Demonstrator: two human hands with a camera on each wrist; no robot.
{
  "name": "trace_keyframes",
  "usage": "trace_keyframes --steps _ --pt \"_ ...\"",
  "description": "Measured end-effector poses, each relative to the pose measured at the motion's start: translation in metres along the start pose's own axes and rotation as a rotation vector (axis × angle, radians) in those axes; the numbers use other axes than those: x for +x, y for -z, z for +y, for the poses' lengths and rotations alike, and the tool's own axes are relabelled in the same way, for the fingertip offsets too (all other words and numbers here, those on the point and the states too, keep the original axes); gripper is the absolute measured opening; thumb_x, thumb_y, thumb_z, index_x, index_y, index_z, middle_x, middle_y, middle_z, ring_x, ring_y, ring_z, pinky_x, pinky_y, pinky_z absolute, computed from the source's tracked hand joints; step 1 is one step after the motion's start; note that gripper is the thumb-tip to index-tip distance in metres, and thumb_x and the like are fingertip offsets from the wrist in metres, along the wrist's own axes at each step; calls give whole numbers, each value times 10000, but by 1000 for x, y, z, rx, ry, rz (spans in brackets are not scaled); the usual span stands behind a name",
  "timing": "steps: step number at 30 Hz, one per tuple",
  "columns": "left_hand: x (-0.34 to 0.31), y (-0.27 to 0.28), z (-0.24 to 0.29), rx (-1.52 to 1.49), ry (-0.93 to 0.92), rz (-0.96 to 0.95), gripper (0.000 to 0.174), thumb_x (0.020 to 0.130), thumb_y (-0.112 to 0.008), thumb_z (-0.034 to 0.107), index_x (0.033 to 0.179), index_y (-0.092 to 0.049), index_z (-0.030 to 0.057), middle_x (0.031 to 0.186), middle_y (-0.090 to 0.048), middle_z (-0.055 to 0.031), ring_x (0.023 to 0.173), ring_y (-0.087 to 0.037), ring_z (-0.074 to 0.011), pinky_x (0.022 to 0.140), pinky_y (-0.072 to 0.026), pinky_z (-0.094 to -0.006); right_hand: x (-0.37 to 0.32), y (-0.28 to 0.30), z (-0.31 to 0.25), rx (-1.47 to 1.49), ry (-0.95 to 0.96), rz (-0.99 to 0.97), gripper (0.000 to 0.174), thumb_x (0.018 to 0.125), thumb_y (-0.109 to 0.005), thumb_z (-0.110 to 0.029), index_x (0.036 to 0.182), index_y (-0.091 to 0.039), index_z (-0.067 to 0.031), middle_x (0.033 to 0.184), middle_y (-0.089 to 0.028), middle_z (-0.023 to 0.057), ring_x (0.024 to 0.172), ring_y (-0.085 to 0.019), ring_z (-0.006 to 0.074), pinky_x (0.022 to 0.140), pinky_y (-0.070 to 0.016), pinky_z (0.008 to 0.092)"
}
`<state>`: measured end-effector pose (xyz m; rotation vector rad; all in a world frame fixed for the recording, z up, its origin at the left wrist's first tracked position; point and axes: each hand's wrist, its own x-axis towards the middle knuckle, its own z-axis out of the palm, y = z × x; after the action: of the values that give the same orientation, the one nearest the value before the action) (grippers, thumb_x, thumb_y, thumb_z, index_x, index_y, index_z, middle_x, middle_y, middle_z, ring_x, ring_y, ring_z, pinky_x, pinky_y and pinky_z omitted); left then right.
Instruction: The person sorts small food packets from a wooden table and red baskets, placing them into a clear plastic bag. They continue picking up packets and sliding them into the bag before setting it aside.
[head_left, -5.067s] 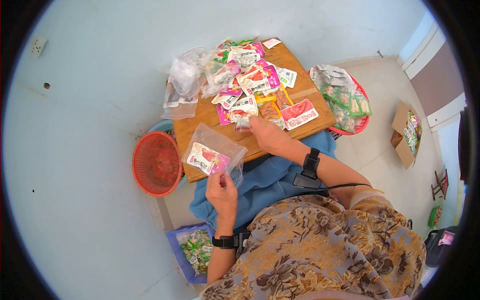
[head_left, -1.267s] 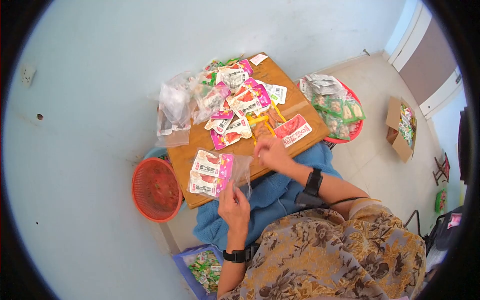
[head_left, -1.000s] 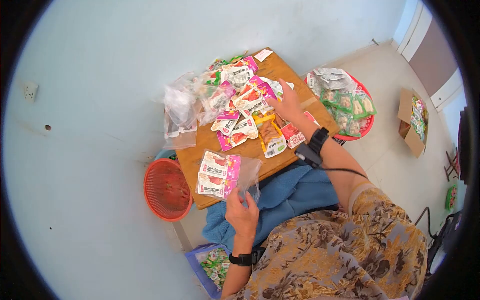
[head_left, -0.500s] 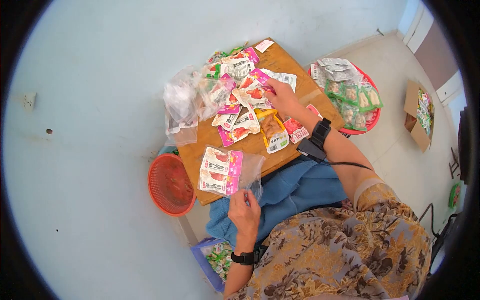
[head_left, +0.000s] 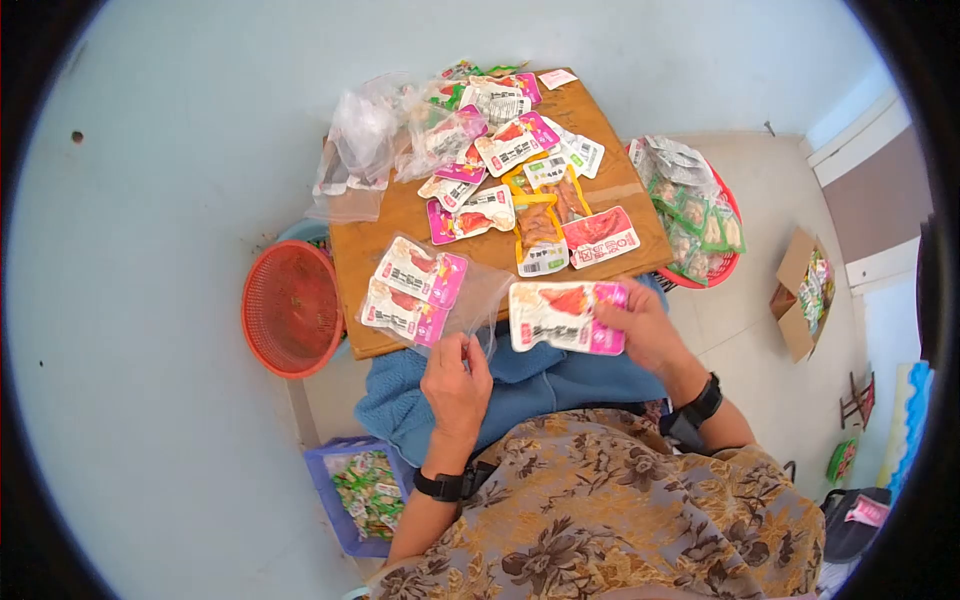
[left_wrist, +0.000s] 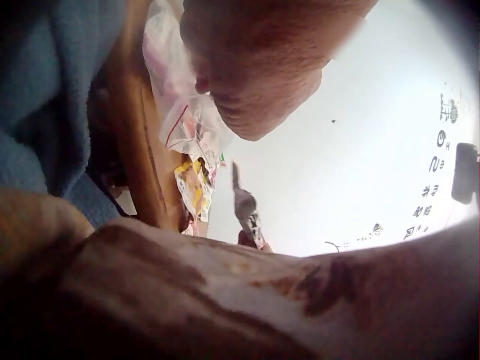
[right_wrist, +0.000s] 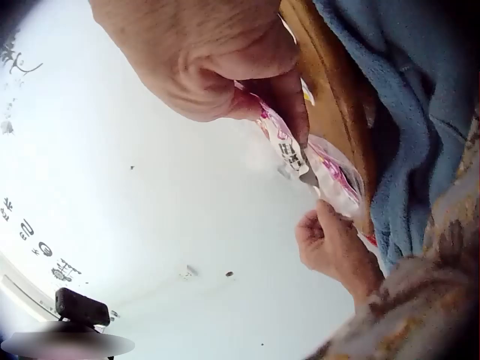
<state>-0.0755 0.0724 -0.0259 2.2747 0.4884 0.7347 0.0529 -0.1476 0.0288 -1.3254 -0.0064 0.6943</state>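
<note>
In the head view the left hand (head_left: 457, 388) pinches the open edge of a clear plastic bag (head_left: 480, 291). Two white-and-pink packets (head_left: 421, 271) lie inside that bag, at the table's near left edge. The right hand (head_left: 648, 331) grips another white-and-pink packet (head_left: 566, 317) by its pink end, just right of the bag and apart from it. The right wrist view shows this packet (right_wrist: 287, 149) between thumb and fingers, with the left hand (right_wrist: 337, 247) beyond. Farther back on the wooden table (head_left: 400, 213) lie more packets (head_left: 472, 214), some yellow-edged (head_left: 541, 235).
Crumpled clear bags (head_left: 366, 128) lie at the table's back left. A red basket (head_left: 292, 309) stands left of the table, a blue crate (head_left: 333, 487) below it. At right are a filled red basket (head_left: 737, 222) and a cardboard box (head_left: 793, 303). Blue cloth (head_left: 560, 384) covers the lap.
The right hand has come back from the pile with a white-and-pink packet towards the bag. Compared with the oldest frame, the bag holds a second packet. The left hand still pinches the bag.
</note>
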Motion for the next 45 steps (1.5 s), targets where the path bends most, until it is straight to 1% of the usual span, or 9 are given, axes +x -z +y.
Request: trace_keyframes --steps 7,11,17,24,26,33,35,40,45 --pt "1 2 1 -59 -21 50 114 857 -687 23 862 -574 17 740 -575 -141 646 -597 -325 568 -487 -414 -1 -33 32 52 -127 -76 283 936 -636 -20 1193 -527 28 1148 -653 98 966 -655 121 864 -556 293" --pt "1 4 4 -63 21 37 110 855 -686 19 871 -578 18 747 -578 -142 655 -603 -331 571 -491 -415 10 -53 45 113 -106 -102 298 932 -603 21 1217 -520 35 1181 -650 117 1023 -654 141 911 -551 311" --pt "5 5 9 -28 -59 99 101 853 -688 40 888 -593 40 771 -594 -127 698 -623 -332 606 -514 -412 23 -91 52 225 -189 -198 387 929 -535 63 1315 -535 35 1260 -643 116 1091 -654 177 924 -543 310" --pt "5 7 8 -47 -45 107 98 850 -682 47 883 -589 44 783 -593 -121 715 -611 -311 615 -501 -408 61 -129 80 234 -252 -290 336 971 -499 12 1304 -542 -9 1196 -643 94 1054 -640 178 899 -541 324" --pt "4 9 5 -49 -57 124 103 846 -682 29 891 -590 39 785 -590 -122 692 -598 -308 603 -488 -398 68 -138 85 260 -281 -284 345 1003 -525 -88 1345 -524 -39 1243 -622 83 1086 -616 173 940 -523 319" --pt "2 14 1 -101 -3 135 112 813 -691 21 859 -590 34 907 -595 -139 855 -588 -330 745 -483 -421 88 -144 107 284 -299 -383 320 1019 -511 -156 1322 -540 -55 1250 -621 68 1053 -621 167 907 -534 301" --pt "3 14 -1 -109 -23 151 116 801 -694 19 855 -592 32 944 -599 -146 891 -583 -337 789 -477 -430 95 -143 113 232 -306 -501 319 1003 -536 -146 1309 -548 -56 1253 -619 71 1036 -623 166 887 -536 293" --pt "4 14 -4 -126 -109 94 123 787 -684 -3 845 -577 15 1130 -633 -164 1080 -595 -358 950 -449 -435 96 -143 112 236 -321 -510 336 977 -560 -120 1307 -551 -57 1238 -622 75 1033 -620 162 880 -532 291" --pt "1 10 -9 -188 -100 50 118 799 -672 -9 847 -566 9 1235 -623 -198 1185 -576 -381 1020 -434 -435 98 -141 119 94 -264 -473 362 961 -567 -99 1318 -543 -45 1234 -622 85 1048 -619 169 898 -527 305"
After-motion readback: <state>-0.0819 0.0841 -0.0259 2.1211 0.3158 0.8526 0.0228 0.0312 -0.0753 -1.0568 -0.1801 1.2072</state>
